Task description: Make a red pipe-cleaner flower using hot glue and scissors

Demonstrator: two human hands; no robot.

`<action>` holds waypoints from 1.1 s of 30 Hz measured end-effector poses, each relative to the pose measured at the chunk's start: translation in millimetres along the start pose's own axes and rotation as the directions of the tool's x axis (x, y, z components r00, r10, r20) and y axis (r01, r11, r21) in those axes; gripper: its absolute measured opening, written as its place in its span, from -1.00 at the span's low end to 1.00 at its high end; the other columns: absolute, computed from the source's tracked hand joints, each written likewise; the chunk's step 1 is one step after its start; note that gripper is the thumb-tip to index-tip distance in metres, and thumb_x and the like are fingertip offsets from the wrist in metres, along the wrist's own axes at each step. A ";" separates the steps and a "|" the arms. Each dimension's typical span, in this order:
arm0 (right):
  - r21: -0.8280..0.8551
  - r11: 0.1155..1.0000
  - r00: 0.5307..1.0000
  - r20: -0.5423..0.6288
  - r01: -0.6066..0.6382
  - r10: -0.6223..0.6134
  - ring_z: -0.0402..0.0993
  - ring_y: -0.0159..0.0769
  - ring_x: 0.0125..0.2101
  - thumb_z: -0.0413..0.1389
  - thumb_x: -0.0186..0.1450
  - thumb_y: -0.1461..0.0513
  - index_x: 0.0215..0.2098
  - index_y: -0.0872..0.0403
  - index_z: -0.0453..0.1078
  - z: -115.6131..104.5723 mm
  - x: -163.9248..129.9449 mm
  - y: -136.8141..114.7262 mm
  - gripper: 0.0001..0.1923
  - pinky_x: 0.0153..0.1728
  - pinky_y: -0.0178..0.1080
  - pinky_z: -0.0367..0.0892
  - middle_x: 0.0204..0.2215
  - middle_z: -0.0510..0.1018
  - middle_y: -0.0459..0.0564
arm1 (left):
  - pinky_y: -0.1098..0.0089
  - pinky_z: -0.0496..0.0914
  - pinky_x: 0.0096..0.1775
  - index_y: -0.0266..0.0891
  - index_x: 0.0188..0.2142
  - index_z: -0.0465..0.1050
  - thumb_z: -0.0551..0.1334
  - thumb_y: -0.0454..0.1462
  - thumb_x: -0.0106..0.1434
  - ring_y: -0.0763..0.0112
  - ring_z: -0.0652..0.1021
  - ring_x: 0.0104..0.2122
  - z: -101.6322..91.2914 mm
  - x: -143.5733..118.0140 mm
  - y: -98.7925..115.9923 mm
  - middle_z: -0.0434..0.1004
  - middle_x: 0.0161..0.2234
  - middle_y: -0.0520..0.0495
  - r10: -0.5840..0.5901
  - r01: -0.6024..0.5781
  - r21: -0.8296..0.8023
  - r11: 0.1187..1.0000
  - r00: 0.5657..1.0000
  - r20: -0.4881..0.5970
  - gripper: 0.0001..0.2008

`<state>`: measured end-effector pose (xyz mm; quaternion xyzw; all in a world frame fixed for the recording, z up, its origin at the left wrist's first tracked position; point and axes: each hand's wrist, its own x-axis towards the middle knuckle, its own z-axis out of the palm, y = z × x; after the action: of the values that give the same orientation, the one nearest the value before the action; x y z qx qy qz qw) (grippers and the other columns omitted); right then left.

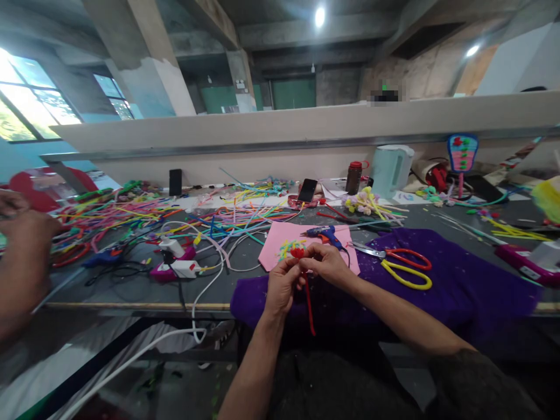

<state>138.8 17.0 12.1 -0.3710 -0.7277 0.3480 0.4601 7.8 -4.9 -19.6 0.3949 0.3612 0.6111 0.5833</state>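
Both of my hands meet over the near edge of the table, around a red pipe cleaner (310,306). Its upper end is bent into a small red bunch (298,252) at my fingertips, and a straight tail hangs down below. My left hand (282,283) pinches it from the left; the fingers of my right hand (326,262) close on it from the right. Behind them a pink sheet (273,248) carries yellow, green and blue pipe cleaner pieces (286,249). A blue glue gun (326,234) lies on the sheet, just beyond my right hand.
Scissors (394,259) with red and yellow handles rest on a purple cloth (464,274). Power strips (175,268) with looping white cables stand at left. Heaped pipe cleaners (126,216), a phone (308,190), a bottle (354,178) and a kettle (389,172) line the back. Another person's arm (21,262) reaches in at far left.
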 end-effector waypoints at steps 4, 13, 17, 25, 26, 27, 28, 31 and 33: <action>0.069 0.997 0.999 0.016 -0.041 0.040 0.30 -0.45 -0.61 0.11 0.09 0.11 -0.51 0.11 0.32 -0.3 0.8 -0.4 -0.78 -0.61 -0.39 0.21 -0.62 0.39 -0.13 | 0.61 0.15 -0.70 -0.29 -0.38 0.34 0.32 -0.22 -0.08 0.64 0.35 -0.75 0.7 -0.2 -1.5 0.40 -0.64 0.10 0.028 -0.027 0.037 0.999 0.999 -0.023 -0.72; 0.133 0.987 0.995 0.051 -0.088 0.082 0.28 -0.47 -0.65 0.13 0.06 0.12 -0.53 0.11 0.27 -0.6 1.7 3.5 -0.78 -0.65 -0.40 0.21 -0.63 0.37 -0.14 | 0.60 0.16 -0.69 -0.28 -0.38 0.37 0.33 -0.20 -0.12 0.63 0.35 -0.73 1.3 -1.8 -3.4 0.42 -0.61 0.09 0.056 -0.052 0.056 0.997 0.996 -0.067 -0.70; 0.143 0.986 0.996 0.044 -0.080 0.075 0.23 -0.49 -0.68 0.13 0.06 0.10 -0.57 0.11 0.24 -1.2 2.1 4.1 -0.75 -0.67 -0.40 0.17 -0.67 0.32 -0.16 | 0.60 0.17 -0.68 -0.29 -0.39 0.38 0.33 -0.20 -0.11 0.63 0.34 -0.73 1.9 -2.1 -3.2 0.40 -0.63 0.09 0.070 -0.064 0.084 0.994 0.996 -0.062 -0.70; 0.118 0.990 0.997 0.033 -0.078 0.074 0.22 -0.50 -0.70 0.13 0.06 0.15 -0.60 0.11 0.22 -1.6 2.7 3.0 -0.77 -0.68 -0.41 0.14 -0.69 0.32 -0.17 | 0.59 0.16 -0.68 -0.29 -0.39 0.37 0.32 -0.21 -0.10 0.63 0.33 -0.73 2.5 -1.8 -3.4 0.40 -0.63 0.09 0.094 -0.087 0.110 0.990 0.994 -0.063 -0.72; 0.108 0.991 0.997 0.031 -0.077 0.074 0.22 -0.49 -0.70 0.13 0.06 0.15 -0.60 0.11 0.23 -1.5 2.7 3.1 -0.78 -0.68 -0.41 0.14 -0.68 0.33 -0.16 | 0.59 0.16 -0.68 -0.29 -0.39 0.37 0.32 -0.21 -0.10 0.63 0.33 -0.73 2.6 -1.8 -3.3 0.41 -0.63 0.08 0.094 -0.087 0.112 0.990 0.993 -0.066 -0.72; 0.095 0.993 0.997 0.026 -0.073 0.071 0.23 -0.49 -0.69 0.13 0.06 0.15 -0.60 0.11 0.23 -1.6 2.6 3.2 -0.78 -0.68 -0.40 0.14 -0.68 0.34 -0.16 | 0.59 0.16 -0.68 -0.29 -0.40 0.38 0.32 -0.21 -0.10 0.63 0.34 -0.73 2.7 -1.7 -3.3 0.41 -0.63 0.09 0.092 -0.084 0.112 0.990 0.993 -0.067 -0.73; 0.077 0.995 0.998 0.018 -0.067 0.066 0.23 -0.49 -0.69 0.12 0.06 0.15 -0.60 0.11 0.24 -1.7 2.6 3.4 -0.78 -0.67 -0.40 0.14 -0.68 0.34 -0.16 | 0.59 0.16 -0.68 -0.29 -0.40 0.38 0.32 -0.21 -0.10 0.62 0.34 -0.73 2.8 -1.7 -3.2 0.41 -0.63 0.09 0.088 -0.080 0.113 0.990 0.994 -0.069 -0.73; 0.014 0.999 0.999 -0.007 -0.041 0.041 0.23 -0.49 -0.68 0.12 0.06 0.16 -0.61 0.11 0.25 -2.0 2.8 4.6 -0.79 -0.67 -0.41 0.12 -0.69 0.34 -0.16 | 0.59 0.16 -0.68 -0.28 -0.41 0.38 0.31 -0.22 -0.10 0.62 0.33 -0.73 3.2 -1.9 -3.2 0.40 -0.64 0.10 0.084 -0.076 0.115 0.990 0.994 -0.071 -0.75; -0.019 0.999 0.999 -0.019 -0.026 0.026 0.22 -0.49 -0.68 0.12 0.06 0.16 -0.61 0.11 0.26 -1.8 3.0 5.7 -0.79 -0.67 -0.41 0.11 -0.69 0.33 -0.16 | 0.59 0.16 -0.68 -0.27 -0.41 0.37 0.31 -0.22 -0.09 0.63 0.33 -0.73 3.3 -2.1 -3.2 0.39 -0.65 0.10 0.091 -0.083 0.120 0.989 0.994 -0.064 -0.76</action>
<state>140.8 22.7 9.2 -0.3882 -0.7217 0.3433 0.4588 12.2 -6.8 -21.3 0.4224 0.3986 0.6270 0.5192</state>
